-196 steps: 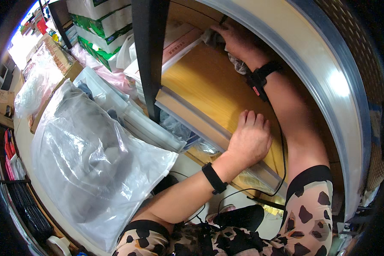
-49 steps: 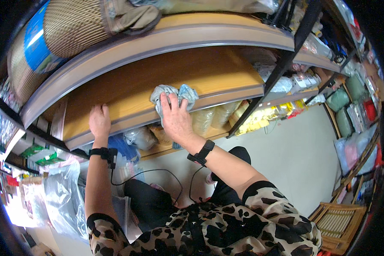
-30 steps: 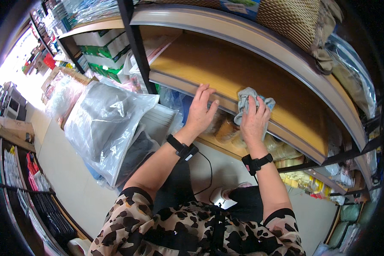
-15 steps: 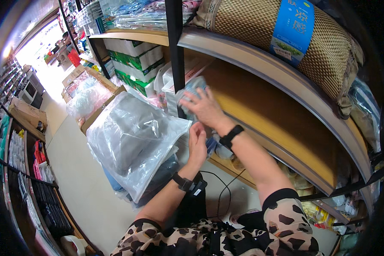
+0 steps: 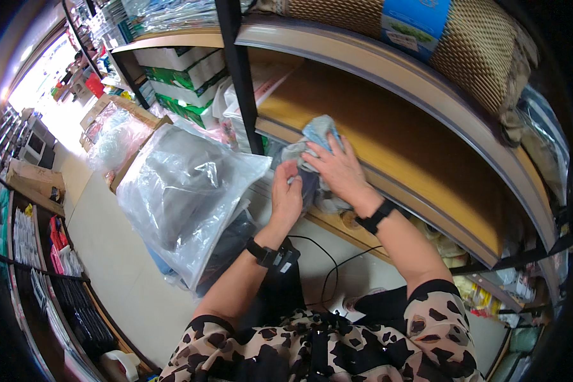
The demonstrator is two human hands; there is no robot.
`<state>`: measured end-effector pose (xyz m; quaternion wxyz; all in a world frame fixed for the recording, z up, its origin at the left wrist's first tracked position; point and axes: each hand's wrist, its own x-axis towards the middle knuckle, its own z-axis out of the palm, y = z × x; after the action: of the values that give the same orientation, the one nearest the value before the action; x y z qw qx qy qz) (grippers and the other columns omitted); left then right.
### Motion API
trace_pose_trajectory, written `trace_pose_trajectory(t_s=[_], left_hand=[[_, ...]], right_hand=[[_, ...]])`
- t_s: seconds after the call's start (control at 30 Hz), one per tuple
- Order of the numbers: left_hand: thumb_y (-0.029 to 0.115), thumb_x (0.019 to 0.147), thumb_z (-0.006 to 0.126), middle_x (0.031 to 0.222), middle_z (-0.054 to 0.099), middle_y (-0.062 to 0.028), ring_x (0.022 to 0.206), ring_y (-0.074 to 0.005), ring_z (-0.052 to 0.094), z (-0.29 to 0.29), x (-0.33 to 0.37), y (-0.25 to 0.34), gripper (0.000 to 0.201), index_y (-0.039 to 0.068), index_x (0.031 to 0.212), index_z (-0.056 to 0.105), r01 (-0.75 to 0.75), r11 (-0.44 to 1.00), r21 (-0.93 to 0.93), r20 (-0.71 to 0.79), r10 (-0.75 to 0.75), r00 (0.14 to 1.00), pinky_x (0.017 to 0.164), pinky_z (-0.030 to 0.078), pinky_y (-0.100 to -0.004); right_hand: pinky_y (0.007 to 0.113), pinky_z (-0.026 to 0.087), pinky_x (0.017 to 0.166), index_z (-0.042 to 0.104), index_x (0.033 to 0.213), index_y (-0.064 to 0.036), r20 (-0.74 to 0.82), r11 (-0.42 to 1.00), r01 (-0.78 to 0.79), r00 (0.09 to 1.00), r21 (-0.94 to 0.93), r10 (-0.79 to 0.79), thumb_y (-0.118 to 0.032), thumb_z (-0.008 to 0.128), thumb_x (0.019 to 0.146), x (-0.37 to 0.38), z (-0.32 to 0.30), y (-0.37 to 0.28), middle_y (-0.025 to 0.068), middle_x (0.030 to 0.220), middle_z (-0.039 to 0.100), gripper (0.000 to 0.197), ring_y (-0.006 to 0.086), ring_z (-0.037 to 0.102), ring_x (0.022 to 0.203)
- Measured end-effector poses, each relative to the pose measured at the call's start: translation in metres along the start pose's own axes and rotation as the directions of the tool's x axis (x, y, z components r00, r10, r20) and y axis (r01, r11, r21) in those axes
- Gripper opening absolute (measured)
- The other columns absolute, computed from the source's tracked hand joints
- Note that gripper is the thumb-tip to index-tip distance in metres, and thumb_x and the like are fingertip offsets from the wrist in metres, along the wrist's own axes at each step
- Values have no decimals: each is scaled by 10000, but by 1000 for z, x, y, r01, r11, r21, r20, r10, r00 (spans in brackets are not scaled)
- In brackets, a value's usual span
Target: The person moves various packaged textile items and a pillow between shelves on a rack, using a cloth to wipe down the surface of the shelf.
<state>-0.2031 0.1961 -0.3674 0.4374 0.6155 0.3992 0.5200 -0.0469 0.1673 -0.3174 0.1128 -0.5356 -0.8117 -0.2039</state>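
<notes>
A light blue and grey cloth [image 5: 322,129] lies bunched against the front edge of a wooden shelf board [image 5: 401,146]. My right hand [image 5: 340,169] presses on it and grips it, fingers spread over its folds. Close by on the left, my left hand [image 5: 286,197] is held up below the shelf edge, its fingers loosely bent, the thumb apart and no object visible in it. Both wrists wear black bands. Left of my left hand, a large clear plastic bag [image 5: 178,184] with grey contents lies on a stack of bagged textiles.
A black shelf post [image 5: 239,83] rises left of the board. Beyond it are green and white packs [image 5: 184,86] and an open carton [image 5: 130,118]. A woven pillow [image 5: 474,70] lies on the shelf above. A black cable [image 5: 332,267] hangs in front of me.
My right hand and the cloth have moved right, from beside the post onto the shelf edge. My left hand has curled its fingers slightly. The view has shifted a little.
</notes>
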Motion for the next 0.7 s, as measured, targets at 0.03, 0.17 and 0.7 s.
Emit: trace_pose_trajectory(t_s=[0.03, 0.17, 0.7], left_hand=[[8, 774, 463, 1032, 496, -153, 968, -252, 498, 4, 2, 4, 336, -21, 1108, 444, -90, 992, 91, 32, 87, 996, 838, 399, -334], [-2, 768, 500, 1044, 484, -169, 984, -300, 483, 19, 6, 32, 328, -15, 1092, 445, -322, 886, 333, 236, 253, 938, 826, 395, -343], [28, 706, 569, 1090, 482, -135, 1003, -321, 456, 94, -13, 54, 416, 34, 1113, 483, -789, 522, 325, 645, 487, 588, 849, 371, -405]], right_hand=[[500, 255, 995, 514, 1152, -199, 14, 1000, -26, 1000, -3, 26, -59, 529, 733, -20, -6, 7, 7, 1255, 432, 442, 314, 363, 1181], [494, 241, 1010, 497, 1176, -218, 81, 989, -139, 986, -59, 143, -45, 531, 731, -99, -43, 26, -1, 1258, 435, 479, 317, 375, 1176], [441, 281, 1015, 533, 1143, -231, 17, 754, -560, 799, -345, 601, 23, 543, 683, -364, -119, 86, 28, 1219, 468, 526, 351, 386, 1149]])
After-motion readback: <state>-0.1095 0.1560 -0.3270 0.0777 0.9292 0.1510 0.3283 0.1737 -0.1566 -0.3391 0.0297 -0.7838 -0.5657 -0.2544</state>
